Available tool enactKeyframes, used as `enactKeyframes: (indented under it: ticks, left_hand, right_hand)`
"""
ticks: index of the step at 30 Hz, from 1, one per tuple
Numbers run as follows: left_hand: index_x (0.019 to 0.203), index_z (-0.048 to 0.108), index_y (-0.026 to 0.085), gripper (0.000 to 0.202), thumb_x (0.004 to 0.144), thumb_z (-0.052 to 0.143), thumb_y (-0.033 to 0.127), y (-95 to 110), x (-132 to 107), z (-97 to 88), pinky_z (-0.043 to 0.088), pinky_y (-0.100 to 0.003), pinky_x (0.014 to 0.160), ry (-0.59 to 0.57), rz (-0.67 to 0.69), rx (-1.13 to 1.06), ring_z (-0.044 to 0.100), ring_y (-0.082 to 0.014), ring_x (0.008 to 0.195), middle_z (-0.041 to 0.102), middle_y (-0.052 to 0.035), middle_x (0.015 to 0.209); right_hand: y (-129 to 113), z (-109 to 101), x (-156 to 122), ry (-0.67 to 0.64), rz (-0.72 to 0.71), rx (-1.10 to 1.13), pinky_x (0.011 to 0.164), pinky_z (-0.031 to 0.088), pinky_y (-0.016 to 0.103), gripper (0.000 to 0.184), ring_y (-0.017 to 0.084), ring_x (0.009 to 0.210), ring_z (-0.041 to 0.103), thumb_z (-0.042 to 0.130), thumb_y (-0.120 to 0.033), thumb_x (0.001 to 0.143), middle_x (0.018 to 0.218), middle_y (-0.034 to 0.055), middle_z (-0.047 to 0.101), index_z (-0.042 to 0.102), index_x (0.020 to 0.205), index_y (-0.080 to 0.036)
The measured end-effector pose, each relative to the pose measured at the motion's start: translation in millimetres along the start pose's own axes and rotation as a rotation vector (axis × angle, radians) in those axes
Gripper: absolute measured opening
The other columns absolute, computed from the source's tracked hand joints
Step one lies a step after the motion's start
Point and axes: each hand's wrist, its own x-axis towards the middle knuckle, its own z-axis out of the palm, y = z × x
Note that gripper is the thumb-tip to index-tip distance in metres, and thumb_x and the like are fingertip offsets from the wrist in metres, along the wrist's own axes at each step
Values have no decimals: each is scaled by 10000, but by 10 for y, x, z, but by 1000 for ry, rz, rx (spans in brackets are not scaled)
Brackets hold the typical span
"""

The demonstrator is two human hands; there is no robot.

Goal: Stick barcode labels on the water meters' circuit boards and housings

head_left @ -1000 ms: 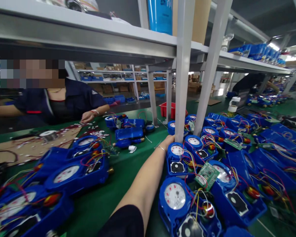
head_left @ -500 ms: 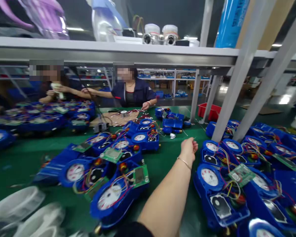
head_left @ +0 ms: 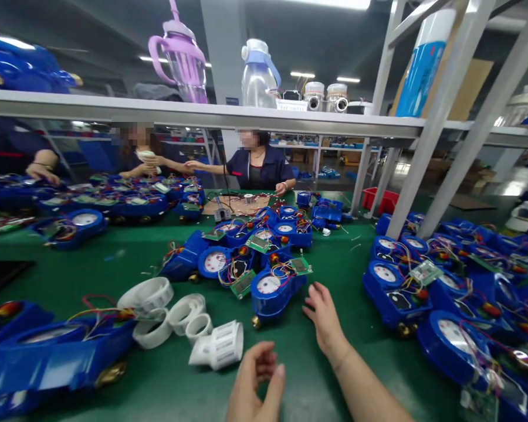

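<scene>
My left hand (head_left: 257, 381) is low in the middle of the head view, open, with fingers curled loosely and the thumb apart. Just left of it lies a white plastic pipe fitting (head_left: 217, 346) with printed labels. My right hand (head_left: 323, 319) is open and holds nothing, its fingers stretched over the green table. Its fingertips are close to the nearest blue water meter (head_left: 273, 290), which has a round dial, coloured wires, a small green circuit board (head_left: 300, 266) and a brass end. I see a small gap between hand and meter.
Several blue meters (head_left: 393, 290) crowd the right side by metal posts (head_left: 416, 181). White rings (head_left: 187, 313) and a large blue meter (head_left: 61, 357) lie at the left. A shelf (head_left: 229, 117) with bottles crosses above. Co-workers sit across the green table (head_left: 158, 249).
The view has swung left. An outstretched arm with a bracelet, apparently my left, has drawn back from near the right-hand meters. Both hands now show, open, close to me.
</scene>
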Motion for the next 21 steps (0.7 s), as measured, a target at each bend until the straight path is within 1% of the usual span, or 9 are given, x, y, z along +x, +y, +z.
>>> enactKeyframes:
  ticks: [2,3,5,7,9,12,16,19,21]
  left_hand:
    - [1217,526,244,571,735,668,517,-122,72,-32,520,-519,961,62,-11,14,637,-355,1106,620,-175,1221]
    - [1302,465,235,651,750,649,527,-150,112,-4,505,-525,1004,79,1,19,598,-366,1207,546,-199,1363]
    - [1424,365,231,745,788,634,509,-140,210,96,388,-517,1141,112,58,36,413,-362,1415,333,-190,1578]
    - [1487,312,217,776,825,647,445,-70,343,210,198,-515,1236,152,125,55,177,-338,1524,153,-151,1665]
    - [1500,321,209,745,859,658,385,15,503,311,102,-586,1236,191,153,51,69,-357,1536,112,-139,1676]
    - [1464,404,236,645,886,664,351,98,737,408,147,-693,1182,235,128,4,161,-401,1501,214,-119,1647]
    - [1399,488,234,531,907,645,360,94,977,422,272,-661,1150,234,77,-118,343,-367,1426,366,-117,1568]
    - [1333,544,231,437,933,602,399,71,1145,424,423,-577,1073,127,18,-270,506,-311,1292,489,-118,1466]
    - [1289,572,208,414,944,576,437,75,1248,453,501,-524,990,-5,-38,-382,599,-275,1163,583,-114,1347]
  right_hand:
    - [-56,179,139,-9,42,116,868,570,438,379,231,1042,649,595,-394,971,1265,97,612,567,1283,-181]
    - [-85,253,183,-29,59,167,865,571,436,372,229,1036,652,598,-392,970,1257,96,617,573,1274,-178]
    - [-134,363,229,-75,83,251,850,577,425,352,220,1009,661,607,-383,966,1223,90,634,589,1247,-171]
    - [-165,422,230,-105,92,316,839,580,416,342,214,991,665,611,-379,965,1201,86,643,596,1234,-168]
    - [-185,439,194,-110,88,367,835,580,414,342,212,985,666,609,-383,966,1195,85,644,597,1231,-167]
    - [-205,393,75,-84,53,432,837,576,414,343,210,976,667,604,-400,966,1181,83,651,604,1215,-164]
    - [-192,221,-291,21,-14,508,884,556,422,369,204,982,676,528,-472,987,1129,80,686,636,1148,-157]
    - [-118,130,-763,113,-32,546,979,525,424,384,205,1069,671,460,-495,988,1138,66,714,661,1132,-202]
    - [-22,131,-1115,144,-39,567,1049,490,442,398,222,1183,637,517,-517,945,1213,59,704,654,1183,-228]
